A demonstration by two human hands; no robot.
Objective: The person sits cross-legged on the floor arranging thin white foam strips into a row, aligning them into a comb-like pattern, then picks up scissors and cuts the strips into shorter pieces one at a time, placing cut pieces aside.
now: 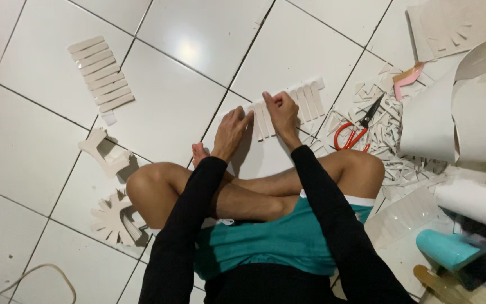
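White tiled floor, bare toward the left, cluttered at right.
Left hand lay flat on the strip row; right hand pinched a strip; scissors lay among scraps.

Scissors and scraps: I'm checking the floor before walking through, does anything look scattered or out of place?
Yes. Pale offcuts are strewn over the tiles at right, with the red-handled scissors lying open among them, blades exposed, beside the right hand.
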